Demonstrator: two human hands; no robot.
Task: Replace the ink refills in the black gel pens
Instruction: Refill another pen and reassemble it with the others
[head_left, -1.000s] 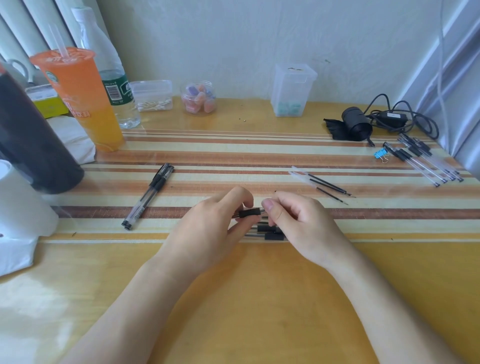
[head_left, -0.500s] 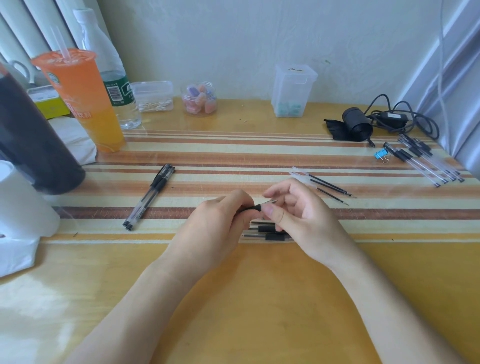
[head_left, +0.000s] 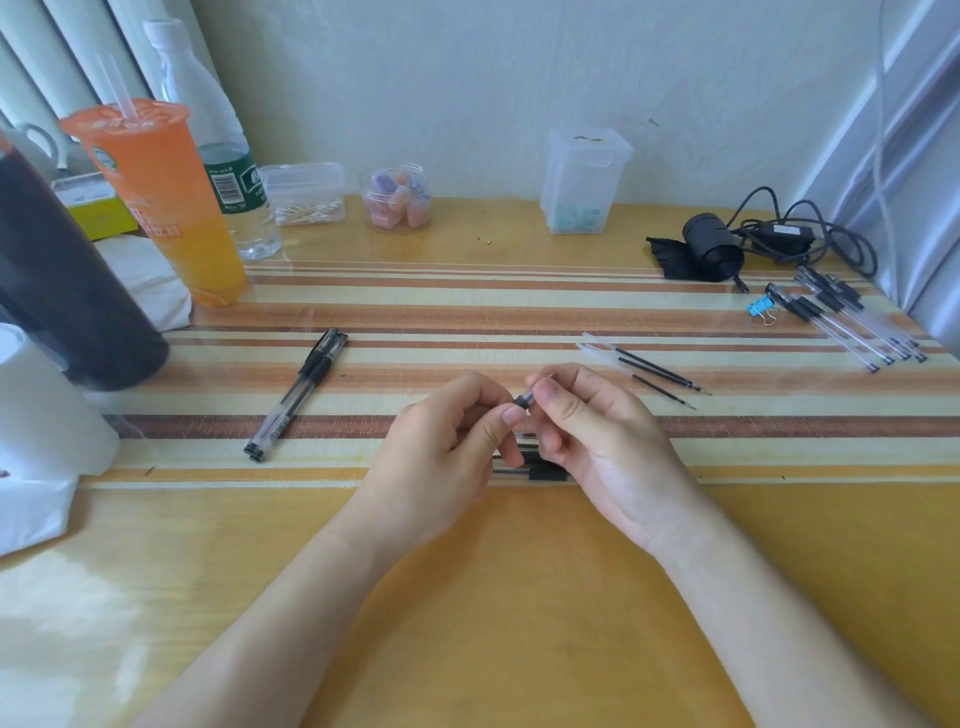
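Note:
My left hand (head_left: 449, 452) and my right hand (head_left: 597, 441) meet at the desk's middle, above the striped mat (head_left: 467, 312). Between their fingertips sits a black gel pen (head_left: 522, 401); only a short black piece with a clear end shows. Both hands pinch it. More pen parts (head_left: 540, 470) lie on the mat under my hands, mostly hidden. Two assembled black gel pens (head_left: 298, 395) lie together at the left. Loose refills (head_left: 644, 369) lie to the right of my hands. A bundle of several pens (head_left: 847, 317) lies at the far right.
An orange drink cup (head_left: 161, 208), a water bottle (head_left: 223, 171) and a dark flask (head_left: 62, 291) stand at the left. Small clear containers (head_left: 584, 182) line the back wall. A black strap roll and cable (head_left: 737, 244) and a blue binder clip (head_left: 759, 307) lie at the back right.
My hands have lifted slightly and moved toward the far side. The thin refill tip seen between my fingers half a second ago is now out of sight, and a short black and clear piece shows instead.

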